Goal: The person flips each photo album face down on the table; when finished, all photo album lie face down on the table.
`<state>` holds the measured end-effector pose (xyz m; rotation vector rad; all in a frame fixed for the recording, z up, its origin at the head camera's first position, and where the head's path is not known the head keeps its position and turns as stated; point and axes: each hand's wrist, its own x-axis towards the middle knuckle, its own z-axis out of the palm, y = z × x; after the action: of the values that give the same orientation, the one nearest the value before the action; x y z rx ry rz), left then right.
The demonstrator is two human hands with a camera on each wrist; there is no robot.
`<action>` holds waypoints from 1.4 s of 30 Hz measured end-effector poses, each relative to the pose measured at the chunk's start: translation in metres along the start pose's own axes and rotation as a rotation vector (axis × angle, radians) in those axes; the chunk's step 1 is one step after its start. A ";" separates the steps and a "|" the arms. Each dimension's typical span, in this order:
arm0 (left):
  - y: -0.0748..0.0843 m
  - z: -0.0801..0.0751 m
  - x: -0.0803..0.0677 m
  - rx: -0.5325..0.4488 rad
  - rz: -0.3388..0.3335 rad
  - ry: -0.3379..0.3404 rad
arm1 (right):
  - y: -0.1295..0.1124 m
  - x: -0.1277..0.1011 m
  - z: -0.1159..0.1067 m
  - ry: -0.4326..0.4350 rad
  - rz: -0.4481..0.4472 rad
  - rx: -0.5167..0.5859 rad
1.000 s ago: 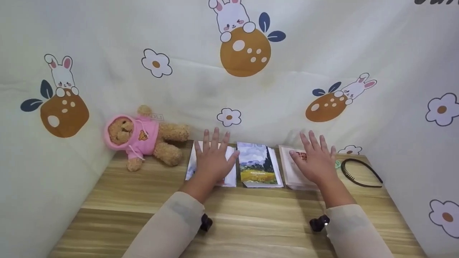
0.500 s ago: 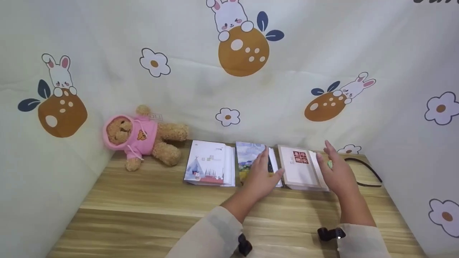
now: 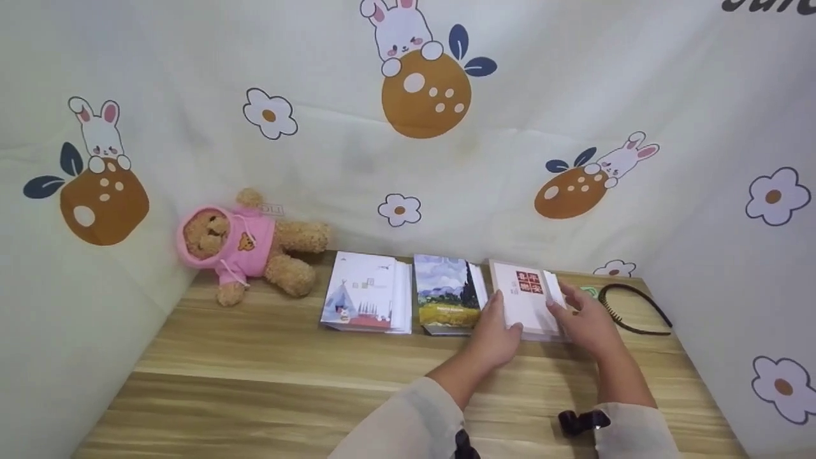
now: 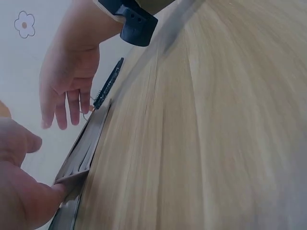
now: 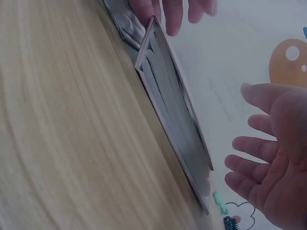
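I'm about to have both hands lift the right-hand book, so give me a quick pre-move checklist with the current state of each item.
1. Left hand on the white book: ok, fingers at its left edge.
2. Right hand on the book: not ok, the right wrist view shows it open and clear of the book.
3. Middle book out of the way: cannot tell, it lies close beside the white book.
4. Headband clear of the right hand: ok, apart on the table.
5. Left book and bear clear: ok.
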<state>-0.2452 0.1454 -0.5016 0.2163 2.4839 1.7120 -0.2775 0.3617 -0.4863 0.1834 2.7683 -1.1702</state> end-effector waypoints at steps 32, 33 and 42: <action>0.031 -0.019 0.009 -0.288 0.116 0.059 | -0.041 -0.021 0.013 -0.122 -0.137 0.214; 0.034 -0.020 0.009 -0.286 0.112 0.044 | -0.044 -0.023 0.011 -0.127 -0.146 0.259; 0.047 -0.018 0.012 -0.281 0.081 0.017 | -0.058 -0.031 0.007 -0.132 -0.153 0.480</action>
<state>-0.2577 0.1472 -0.4510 0.2787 2.2382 2.0760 -0.2559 0.3152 -0.4451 -0.0614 2.3784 -1.7999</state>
